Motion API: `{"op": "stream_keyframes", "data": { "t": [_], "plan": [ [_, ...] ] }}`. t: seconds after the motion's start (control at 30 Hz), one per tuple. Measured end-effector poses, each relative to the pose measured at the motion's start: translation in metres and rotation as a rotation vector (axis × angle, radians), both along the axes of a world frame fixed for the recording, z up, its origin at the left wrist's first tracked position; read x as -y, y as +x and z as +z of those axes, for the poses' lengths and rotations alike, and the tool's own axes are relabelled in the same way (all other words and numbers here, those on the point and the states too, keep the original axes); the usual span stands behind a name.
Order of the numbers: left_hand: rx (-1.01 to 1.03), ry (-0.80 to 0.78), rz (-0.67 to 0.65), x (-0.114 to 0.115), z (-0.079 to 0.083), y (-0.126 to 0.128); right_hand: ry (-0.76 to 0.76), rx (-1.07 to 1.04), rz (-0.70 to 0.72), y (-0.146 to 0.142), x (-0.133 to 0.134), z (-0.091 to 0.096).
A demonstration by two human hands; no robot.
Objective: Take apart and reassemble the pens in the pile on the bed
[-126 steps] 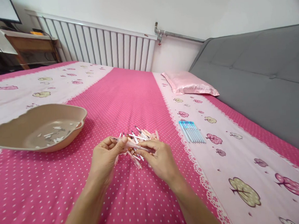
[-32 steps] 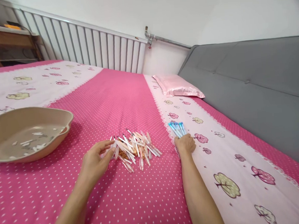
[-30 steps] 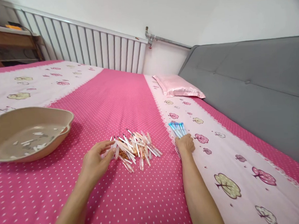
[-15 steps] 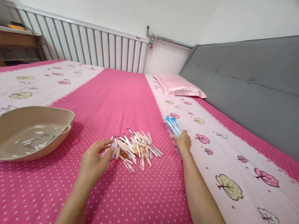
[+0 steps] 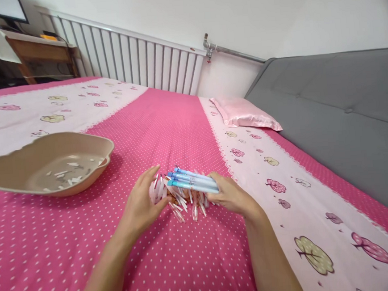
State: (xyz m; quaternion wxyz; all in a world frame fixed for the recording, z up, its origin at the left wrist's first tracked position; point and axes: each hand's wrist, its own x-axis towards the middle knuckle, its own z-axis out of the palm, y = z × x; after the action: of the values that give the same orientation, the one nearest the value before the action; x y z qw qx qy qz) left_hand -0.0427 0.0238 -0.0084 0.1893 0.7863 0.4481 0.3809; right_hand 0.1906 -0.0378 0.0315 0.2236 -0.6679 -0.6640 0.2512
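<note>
Blue pens (image 5: 195, 180) gripped over a pale heap (image 5: 182, 201)

Head view: the right hand (image 5: 229, 192), right of centre, pinched the bunched pens near one end — their coloured tips pointed left, above the heap at frame centre. The left hand (image 5: 143, 203), left of centre, had thumb and fingers spread at the heap's left edge. Middle left, a beige basin (image 5: 30, 163) with white bits (image 5: 75, 180) sat on the pink bedspread (image 5: 180, 267).

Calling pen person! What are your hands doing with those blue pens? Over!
Right hand gripping blue pens, over the pink-and-white pile. Left hand open at the pile's left. Beige basin farther left, apart from both hands.
</note>
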Motion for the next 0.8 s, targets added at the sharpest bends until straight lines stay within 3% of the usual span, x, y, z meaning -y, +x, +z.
{"op": "stream_keyframes", "data": {
  "t": [0.13, 0.3, 0.6, 0.8],
  "plan": [
    [-0.161, 0.135, -0.135, 0.006, -0.007, 0.009, 0.039, 0.092, 0.055, -0.018, 0.012, 0.011],
    [-0.214, 0.230, -0.150, 0.005, -0.015, 0.016, 0.049, 0.149, 0.109, -0.029, 0.019, 0.013],
    [-0.251, 0.159, -0.028, -0.003, -0.015, 0.007, 0.016, 0.109, 0.098, -0.019, 0.026, 0.025],
    [-0.234, 0.089, 0.041, -0.007, -0.018, 0.003, 0.037, 0.067, 0.013, -0.003, 0.028, 0.033]
  ]
}}
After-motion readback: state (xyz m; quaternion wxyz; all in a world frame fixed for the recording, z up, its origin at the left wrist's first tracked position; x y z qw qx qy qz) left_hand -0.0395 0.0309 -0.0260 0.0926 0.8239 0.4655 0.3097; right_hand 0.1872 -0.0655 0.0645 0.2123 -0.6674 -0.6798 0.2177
